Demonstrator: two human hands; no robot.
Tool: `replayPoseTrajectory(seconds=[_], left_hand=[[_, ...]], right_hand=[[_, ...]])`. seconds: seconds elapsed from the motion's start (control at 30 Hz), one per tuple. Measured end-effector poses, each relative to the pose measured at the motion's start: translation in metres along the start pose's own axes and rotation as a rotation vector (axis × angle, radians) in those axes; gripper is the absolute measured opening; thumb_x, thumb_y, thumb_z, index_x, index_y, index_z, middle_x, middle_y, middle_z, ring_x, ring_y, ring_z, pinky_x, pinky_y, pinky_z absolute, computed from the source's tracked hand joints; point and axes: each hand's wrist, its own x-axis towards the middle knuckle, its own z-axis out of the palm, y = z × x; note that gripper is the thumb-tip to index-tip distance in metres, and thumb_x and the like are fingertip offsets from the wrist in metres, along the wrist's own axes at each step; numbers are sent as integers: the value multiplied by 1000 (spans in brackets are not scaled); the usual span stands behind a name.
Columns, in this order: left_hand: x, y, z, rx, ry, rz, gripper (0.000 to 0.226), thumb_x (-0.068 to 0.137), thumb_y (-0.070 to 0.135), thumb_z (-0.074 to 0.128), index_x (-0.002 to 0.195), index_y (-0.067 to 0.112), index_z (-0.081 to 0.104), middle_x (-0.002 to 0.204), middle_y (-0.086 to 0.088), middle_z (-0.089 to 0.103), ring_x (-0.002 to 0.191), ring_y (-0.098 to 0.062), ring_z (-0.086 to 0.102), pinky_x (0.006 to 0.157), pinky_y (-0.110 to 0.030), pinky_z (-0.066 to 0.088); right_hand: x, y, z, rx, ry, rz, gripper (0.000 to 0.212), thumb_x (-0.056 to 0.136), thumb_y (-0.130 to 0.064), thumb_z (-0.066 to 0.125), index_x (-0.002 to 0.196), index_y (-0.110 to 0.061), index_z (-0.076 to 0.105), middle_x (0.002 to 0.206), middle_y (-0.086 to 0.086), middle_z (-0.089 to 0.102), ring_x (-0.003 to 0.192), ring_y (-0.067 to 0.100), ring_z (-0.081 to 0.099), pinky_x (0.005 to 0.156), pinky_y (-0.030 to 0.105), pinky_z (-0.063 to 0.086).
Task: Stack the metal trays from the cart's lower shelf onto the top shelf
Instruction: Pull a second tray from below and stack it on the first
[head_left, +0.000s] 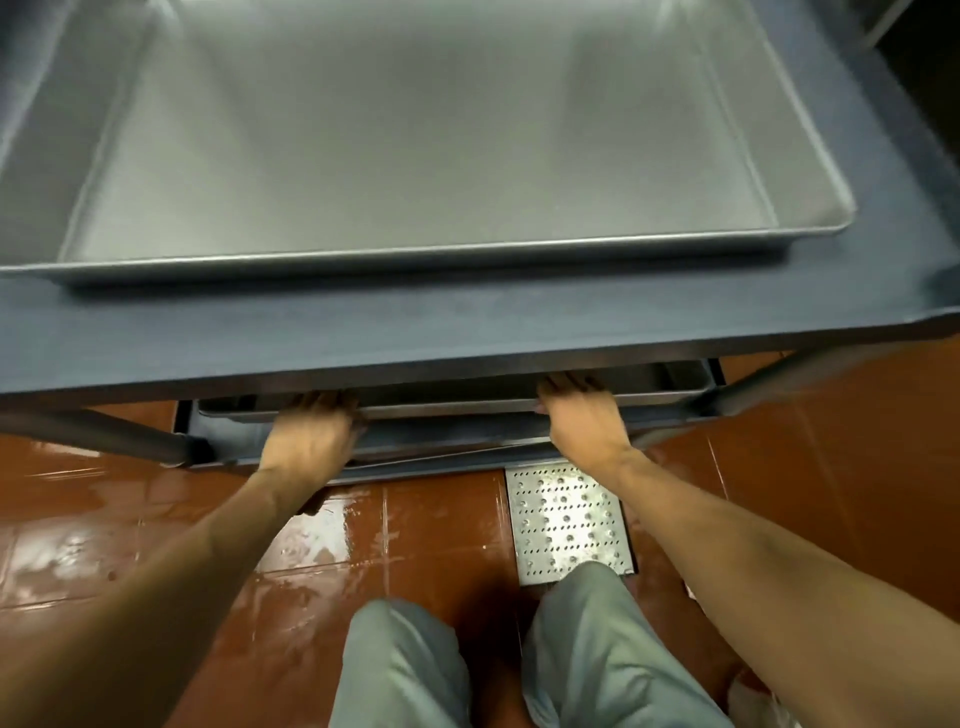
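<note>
Both hands: left (310, 434), right (582, 415) gripping one lower-shelf tray (447, 408); one tray (415, 156) on top.

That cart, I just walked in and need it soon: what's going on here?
A person is bent over the cart, both hands reaching under the top shelf. The left hand and right hand each have a grip on the front rim of a metal tray on the lower shelf. It has not been lifted out yet. Another metal tray already sits on top.
</note>
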Motion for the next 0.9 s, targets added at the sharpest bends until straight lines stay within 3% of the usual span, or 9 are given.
replayPoseTrajectory(seconds=[0.07,0.1,0.23,0.37,0.47,0.6,0.8,0.9], left_hand=[[-18,1,-27,26,-84,11,26,97,39,53,104,18,66,79,0,65,65,-15,60,58,-27,47],[-27,1,-37,23,-90,36,24,97,37,55,106,17,65,81,0,66,65,-15,60,57,-27,45],[-69,1,-71,-70,-43,147,28,90,27,67,110,8,62,104,-10,67,93,-28,64,75,-37,54],[-105,-8,-106,-117,-50,155,25,87,27,72,105,11,63,101,-5,66,92,-23,63,73,-33,53],[-123,-15,-128,-114,-93,177,29,90,36,65,112,17,58,111,1,62,103,-18,60,80,-29,50],[-144,-24,-160,-105,-160,204,37,86,46,65,109,20,55,113,3,62,106,-19,60,82,-31,47],[-167,-32,-219,-147,-239,248,46,77,58,70,99,19,57,107,3,68,98,-22,65,79,-35,50],[-174,-37,-253,-164,-247,286,47,75,60,71,101,23,58,103,4,68,95,-20,64,75,-34,50]], right_hand=[[-15,-3,-27,32,-3,23,16,88,-10,64,103,-14,63,101,7,67,88,24,64,72,31,47],[-23,-4,-37,44,-9,31,16,88,-10,64,103,-14,63,101,6,68,90,23,64,77,32,46],[-62,-11,-73,66,-25,6,25,88,-11,62,113,-14,59,110,4,63,104,19,57,97,34,39],[-98,-24,-108,90,-65,-25,17,93,-12,56,109,-15,58,107,2,62,99,17,55,93,30,38],[-115,-29,-133,132,-103,-33,12,93,-14,57,105,-17,57,103,0,62,93,15,54,88,27,39],[-132,-28,-170,157,-123,-86,11,90,-16,63,99,-20,57,98,-3,63,89,14,55,78,22,34],[-144,-23,-232,211,-176,-122,15,89,-30,64,95,-18,58,94,-1,65,88,19,62,71,29,43],[-145,-21,-265,225,-234,-127,18,88,-34,64,99,-21,57,101,0,65,93,21,62,77,33,48]])
